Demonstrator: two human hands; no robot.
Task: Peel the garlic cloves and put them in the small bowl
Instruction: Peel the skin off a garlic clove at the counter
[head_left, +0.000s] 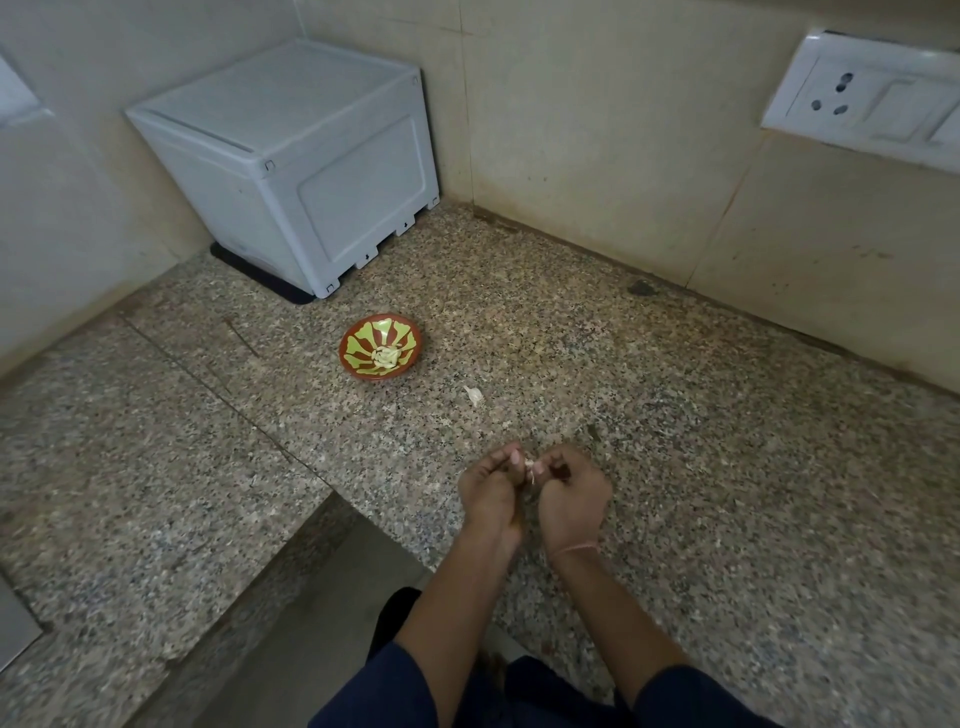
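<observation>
While both hands work close together over the near part of the speckled granite counter (675, 467), the left hand (491, 496) and the right hand (571, 501) pinch a small pale garlic clove (529, 464) between their fingertips, fingers curled in tight around it so that little of it shows. A thin thread band (574, 548) circles the right wrist, and dark blue sleeves (675, 696) cover the upper arms at the near edge. Farther off and to the left sits the small bowl (380, 347), red-brown with yellow-green stripes, holding a little heap of peeled cloves (385, 356) at its bottom. Between the bowl and the hands, well apart from both, one loose clove (474, 394) lies on the stone; nothing else stands on the stretch from hands to bowl. A grey-white plastic box (296, 161) fills the far left corner on a dark mat (260, 275), just beyond the bowl. On the tiled wall at far right hangs a white socket and switch plate (867, 104). Near left, the counter drops in a step to a lower surface.
</observation>
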